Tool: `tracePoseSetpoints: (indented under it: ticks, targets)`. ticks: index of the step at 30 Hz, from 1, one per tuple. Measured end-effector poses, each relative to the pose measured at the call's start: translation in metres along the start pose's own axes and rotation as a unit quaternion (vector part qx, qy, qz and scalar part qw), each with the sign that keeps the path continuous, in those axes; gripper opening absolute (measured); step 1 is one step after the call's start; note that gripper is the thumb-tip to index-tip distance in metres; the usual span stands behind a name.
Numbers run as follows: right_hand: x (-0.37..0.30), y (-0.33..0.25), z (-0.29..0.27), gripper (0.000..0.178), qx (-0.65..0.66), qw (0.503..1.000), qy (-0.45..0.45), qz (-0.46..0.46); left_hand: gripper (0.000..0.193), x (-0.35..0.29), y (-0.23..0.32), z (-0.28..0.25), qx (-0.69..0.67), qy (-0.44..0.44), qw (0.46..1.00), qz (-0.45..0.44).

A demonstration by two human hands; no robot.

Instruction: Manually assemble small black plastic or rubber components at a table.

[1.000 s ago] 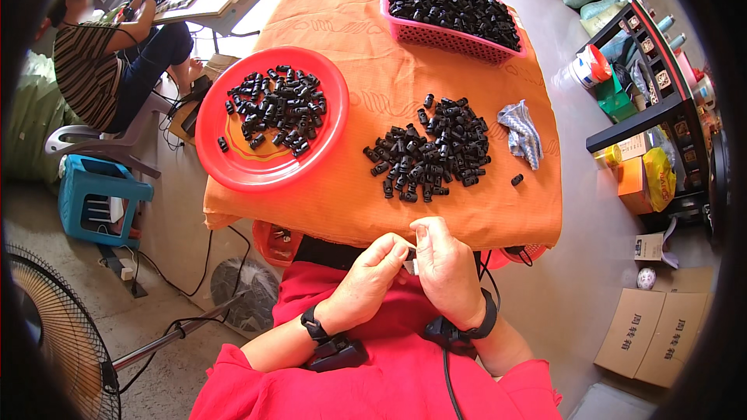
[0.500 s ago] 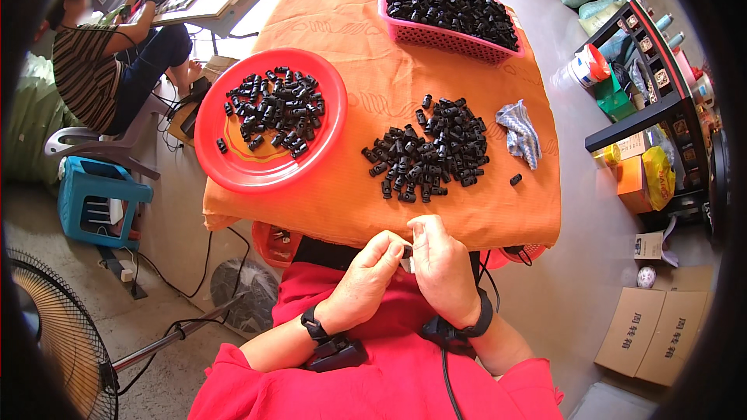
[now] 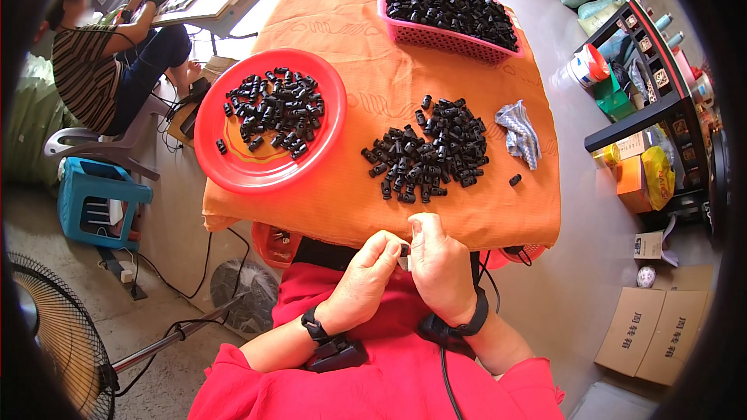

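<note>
Just off the table's near edge, my two hands meet, both closed. My left hand (image 3: 369,268) pinches a small black cord lock (image 3: 405,250) between thumb and fingertips. Against it, my right hand (image 3: 437,268) is closed with the thumb on top; a small pale bit shows between the hands, too small to name. A loose heap of black cord locks (image 3: 436,148) lies on the orange cloth in front of my hands. More of them sit on a round red tray (image 3: 268,180) at the left.
A pink basket (image 3: 455,39) full of black cord locks stands at the table's far edge. A crumpled cloth (image 3: 520,134) lies right of the heap, near one stray lock (image 3: 515,180). Left are a blue stool (image 3: 101,194), a fan (image 3: 62,334) and a seated person (image 3: 97,70).
My right hand has shifted and turned slightly at my left fingertips. The left hand has hardly moved, and the heaps look the same.
</note>
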State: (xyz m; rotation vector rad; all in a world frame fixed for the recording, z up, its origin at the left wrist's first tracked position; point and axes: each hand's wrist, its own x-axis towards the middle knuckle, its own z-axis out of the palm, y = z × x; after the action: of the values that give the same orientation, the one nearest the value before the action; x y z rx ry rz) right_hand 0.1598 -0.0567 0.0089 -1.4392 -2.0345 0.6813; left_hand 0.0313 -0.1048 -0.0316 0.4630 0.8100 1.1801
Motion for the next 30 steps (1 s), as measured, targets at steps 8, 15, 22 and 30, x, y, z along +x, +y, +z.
tracePoseSetpoints:
  ticks: [8,15,22,30]
  targets:
    - [0.0,0.0061,0.0034,0.014,0.126,0.987,-0.042,0.086,0.017,0.0,-0.0012,-0.0009,0.001,0.005,1.0,-0.007]
    - [-0.0004,0.0033,0.0034,0.019,0.004,1.0,0.004,0.004,0.017,0.0002,-0.0009,-0.0001,-0.004,0.006,1.0,-0.001]
    - [0.0022,0.0056,0.002,0.013,0.172,0.977,-0.059,0.108,0.018,0.0011,0.0002,-0.0007,-0.009,0.007,1.0,-0.012]
    - [0.0045,-0.0004,0.0023,0.017,-0.004,1.0,0.022,-0.001,0.018,0.0071,0.0033,-0.0003,-0.009,0.005,1.0,-0.006]
